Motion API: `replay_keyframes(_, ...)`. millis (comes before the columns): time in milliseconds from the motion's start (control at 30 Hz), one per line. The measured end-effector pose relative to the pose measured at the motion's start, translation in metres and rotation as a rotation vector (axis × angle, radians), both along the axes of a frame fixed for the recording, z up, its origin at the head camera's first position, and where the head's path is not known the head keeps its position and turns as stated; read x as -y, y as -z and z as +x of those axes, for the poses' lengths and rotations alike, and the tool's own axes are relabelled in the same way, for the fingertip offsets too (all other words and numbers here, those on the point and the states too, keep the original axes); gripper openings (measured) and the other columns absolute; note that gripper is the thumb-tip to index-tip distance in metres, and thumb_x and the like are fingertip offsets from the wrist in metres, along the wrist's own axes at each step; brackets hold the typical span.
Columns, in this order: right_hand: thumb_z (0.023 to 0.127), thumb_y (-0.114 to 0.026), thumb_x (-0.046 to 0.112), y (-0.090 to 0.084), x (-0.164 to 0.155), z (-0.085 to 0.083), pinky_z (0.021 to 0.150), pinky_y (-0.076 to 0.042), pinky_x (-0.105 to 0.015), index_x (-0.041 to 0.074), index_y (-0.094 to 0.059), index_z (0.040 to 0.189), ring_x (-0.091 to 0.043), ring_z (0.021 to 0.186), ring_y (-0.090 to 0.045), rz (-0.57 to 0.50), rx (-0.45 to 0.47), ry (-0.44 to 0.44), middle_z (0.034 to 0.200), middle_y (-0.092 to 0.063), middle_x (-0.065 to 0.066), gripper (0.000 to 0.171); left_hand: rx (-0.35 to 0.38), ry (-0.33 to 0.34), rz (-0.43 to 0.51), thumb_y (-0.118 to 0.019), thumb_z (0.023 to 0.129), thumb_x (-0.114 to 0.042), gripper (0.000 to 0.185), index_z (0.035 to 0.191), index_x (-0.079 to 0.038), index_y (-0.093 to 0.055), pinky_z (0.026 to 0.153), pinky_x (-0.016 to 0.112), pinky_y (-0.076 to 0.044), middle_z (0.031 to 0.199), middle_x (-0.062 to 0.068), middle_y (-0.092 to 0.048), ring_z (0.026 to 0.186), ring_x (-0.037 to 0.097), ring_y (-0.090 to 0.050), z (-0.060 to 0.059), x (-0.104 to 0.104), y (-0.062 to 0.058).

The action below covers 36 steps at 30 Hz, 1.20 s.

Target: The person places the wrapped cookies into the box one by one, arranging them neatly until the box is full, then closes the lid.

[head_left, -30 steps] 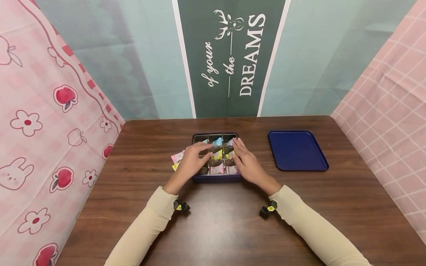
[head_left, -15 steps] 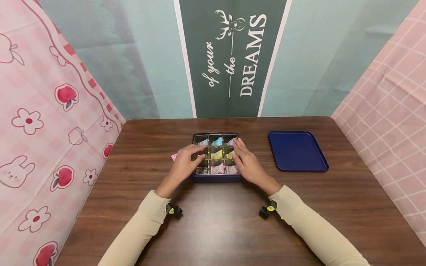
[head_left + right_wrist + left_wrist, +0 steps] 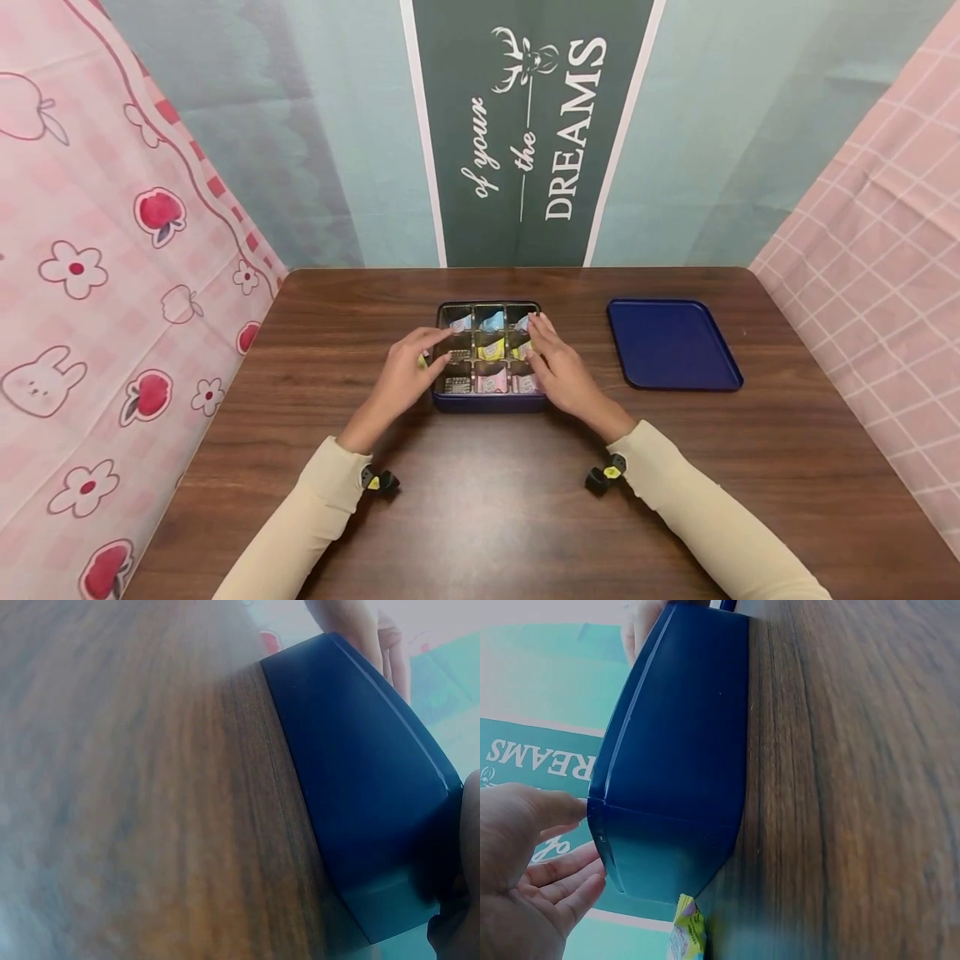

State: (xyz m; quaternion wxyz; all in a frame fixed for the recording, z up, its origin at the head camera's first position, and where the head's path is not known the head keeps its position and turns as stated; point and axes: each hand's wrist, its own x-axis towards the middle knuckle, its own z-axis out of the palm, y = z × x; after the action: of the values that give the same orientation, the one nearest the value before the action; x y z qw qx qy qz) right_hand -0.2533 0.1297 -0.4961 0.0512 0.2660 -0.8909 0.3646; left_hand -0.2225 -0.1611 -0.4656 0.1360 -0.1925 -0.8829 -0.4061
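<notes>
In the head view a dark blue box (image 3: 491, 403) with a divided clear liner sits near the table's far side. Wrapped candies lie in its compartments: a blue candy (image 3: 492, 322), a yellow candy (image 3: 491, 348) and a pink candy (image 3: 491, 382) among them. The left-middle and left-front compartments show only bare liner. My left hand (image 3: 403, 371) is at the box's left rim, thumb and fingers loosely extended and apart. My right hand (image 3: 566, 379) rests along the right rim with fingers extended, partly covering that column. A yellow wrapped candy (image 3: 687, 930) lies outside the box, by its left side.
A flat blue lid (image 3: 671, 343) lies on the wooden table (image 3: 480, 517) to the right of the box. Patterned cloths hang left, right and behind the table. A small black camera is strapped to each wrist.
My left hand has moved left, from over the box's left column to its left edge, uncovering those compartments. The loose candies at left are now mostly hidden behind it. My right hand stays put.
</notes>
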Motion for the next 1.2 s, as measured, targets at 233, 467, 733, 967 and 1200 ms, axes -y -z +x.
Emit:
replay_keyframes(233,0.106,-0.051,0.016,0.001,-0.001,-0.001,0.12,-0.024,-0.052,-0.007,-0.039,0.151,-0.025,0.154,-0.017,-0.007,0.001,-0.002,0.165,-0.029,-0.013,0.052,0.02,-0.014,-0.004,-0.074,0.092,-0.004,0.04,0.132,-0.003,-0.068,0.093,0.047,-0.055,0.122,0.016,-0.068,0.108,0.033,-0.067,0.003,0.009,0.0)
replay_keyframes(467,0.105,-0.051,0.012,0.001,0.0,-0.001,0.119,-0.026,-0.053,-0.009,-0.041,0.149,-0.028,0.153,-0.02,-0.013,-0.033,0.001,0.163,-0.032,-0.016,0.05,0.006,-0.021,-0.016,-0.076,0.091,-0.003,0.042,0.131,-0.002,-0.068,0.094,0.046,-0.055,0.119,0.016,-0.069,0.11,0.032,-0.067,0.01,0.016,0.001)
replay_keyframes(733,0.104,-0.053,0.011,-0.001,-0.001,0.0,0.119,-0.025,-0.052,-0.009,-0.041,0.149,-0.029,0.153,-0.021,-0.018,-0.027,0.003,0.162,-0.032,-0.018,0.05,-0.017,-0.054,-0.012,-0.078,0.085,0.003,0.045,0.129,-0.003,-0.07,0.092,0.048,-0.055,0.119,0.015,-0.07,0.109,0.032,-0.068,0.017,0.025,0.006)
replay_keyframes(967,0.104,-0.053,0.01,0.001,-0.001,0.0,0.12,-0.025,-0.052,-0.009,-0.041,0.149,-0.029,0.153,-0.021,-0.012,-0.029,0.006,0.162,-0.033,-0.017,0.05,0.005,-0.057,-0.037,-0.08,0.083,0.004,0.048,0.129,0.0,-0.069,0.095,0.049,-0.053,0.122,0.017,-0.07,0.114,0.034,-0.066,0.02,0.034,0.008)
replay_keyframes(1200,0.105,-0.052,0.012,0.0,-0.001,0.0,0.12,-0.025,-0.052,-0.008,-0.041,0.149,-0.026,0.154,-0.019,-0.011,-0.019,0.007,0.163,-0.032,-0.016,0.05,0.036,-0.089,-0.101,-0.08,0.083,0.002,0.048,0.13,0.001,-0.068,0.088,0.05,-0.055,0.118,0.019,-0.07,0.106,0.035,-0.068,0.02,0.037,0.011)
